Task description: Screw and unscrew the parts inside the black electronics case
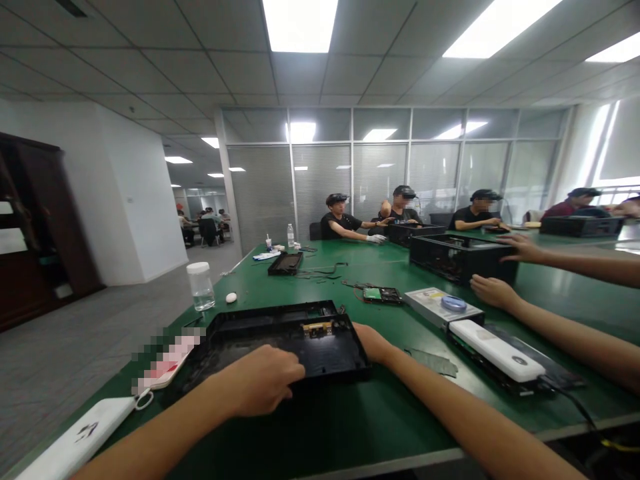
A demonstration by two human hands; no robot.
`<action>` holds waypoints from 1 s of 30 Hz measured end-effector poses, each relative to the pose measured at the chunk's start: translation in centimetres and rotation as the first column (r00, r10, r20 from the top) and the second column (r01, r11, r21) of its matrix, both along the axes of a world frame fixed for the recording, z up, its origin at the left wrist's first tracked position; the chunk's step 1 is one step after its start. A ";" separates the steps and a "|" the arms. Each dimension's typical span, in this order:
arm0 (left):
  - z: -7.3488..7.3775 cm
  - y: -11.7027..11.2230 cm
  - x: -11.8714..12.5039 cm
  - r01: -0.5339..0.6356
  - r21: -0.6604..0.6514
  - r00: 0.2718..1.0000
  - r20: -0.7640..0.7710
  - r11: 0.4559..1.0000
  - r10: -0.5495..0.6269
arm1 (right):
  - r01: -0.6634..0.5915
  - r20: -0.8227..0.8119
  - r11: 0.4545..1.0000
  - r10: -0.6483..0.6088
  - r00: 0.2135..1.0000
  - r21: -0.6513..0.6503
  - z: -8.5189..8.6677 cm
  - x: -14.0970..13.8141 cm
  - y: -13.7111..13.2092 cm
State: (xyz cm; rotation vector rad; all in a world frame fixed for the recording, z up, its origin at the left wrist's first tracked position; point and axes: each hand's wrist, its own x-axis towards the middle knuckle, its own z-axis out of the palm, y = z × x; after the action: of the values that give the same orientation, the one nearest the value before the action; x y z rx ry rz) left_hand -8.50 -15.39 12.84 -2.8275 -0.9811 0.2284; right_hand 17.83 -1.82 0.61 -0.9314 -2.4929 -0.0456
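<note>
Fingers (pixel 295 368) of the left hand (pixel 263 381) curl over the black case shell (pixel 325 357), any grip unclear; the right hand (pixel 371 343) is at its right side, fingertips hidden. Green table (pixel 380 427) lies beneath the shell, a white-lidded jar (pixel 201 290) beyond its far-left corner.

No wording is legible on the green bench (pixel 350 427): a dark mark (pixel 87 432) on a white slab (pixel 60 448) at the near left corner, an oval emblem (pixel 520 359) on a white device (pixel 487 340) toward the front edge, and a silver box's label (pixel 429 293) are all unreadable.
</note>
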 end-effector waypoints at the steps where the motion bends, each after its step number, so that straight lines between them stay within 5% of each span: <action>1: -0.5 -0.6 0.0 -0.005 -0.016 1.000 0.008 1.000 0.005 | -0.025 0.036 0.999 0.023 0.999 0.032 -0.2 0.7 0.3; 5: -2.7 -2.1 -0.1 -0.024 -0.066 1.000 0.012 0.998 0.025 | 0.068 0.140 0.989 -0.086 0.986 0.131 -0.9 5.2 1.5; 9: -4.9 -2.1 0.3 -0.041 -0.106 0.999 -0.027 0.994 0.038 | 0.213 0.072 0.975 -0.217 0.973 0.056 -1.2 8.7 2.6; 13: -5.6 0.0 0.9 -0.081 -0.223 0.993 -0.100 0.971 0.059 | 0.158 -0.118 0.985 -0.164 0.979 -0.064 -1.2 8.5 2.7; 18: -4.8 4.6 1.9 -0.139 -0.486 0.989 -0.117 0.863 0.094 | 0.029 -0.285 0.991 -0.066 0.956 -0.131 -1.2 5.5 1.6; 22: -4.9 9.3 2.3 -0.177 -0.158 0.980 0.068 0.971 0.190 | -0.007 -0.326 0.984 -0.052 0.944 -0.179 -1.4 2.7 1.6; 24: -5.4 11.3 2.1 -0.251 -0.039 0.966 0.056 0.967 0.253 | -0.049 -0.290 0.985 -0.002 0.957 -0.168 -1.5 1.7 1.8; 30: -6.2 14.4 1.1 -0.158 -0.164 0.986 0.024 0.974 0.164 | -0.051 -0.212 0.987 0.019 0.977 -0.149 -1.1 1.3 1.6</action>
State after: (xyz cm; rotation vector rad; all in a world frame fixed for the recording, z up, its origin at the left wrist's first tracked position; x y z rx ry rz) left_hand -7.36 -0.94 6.64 -2.9069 -1.2561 0.2855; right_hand 19.17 -0.24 -0.52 -0.9027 -2.3398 0.2481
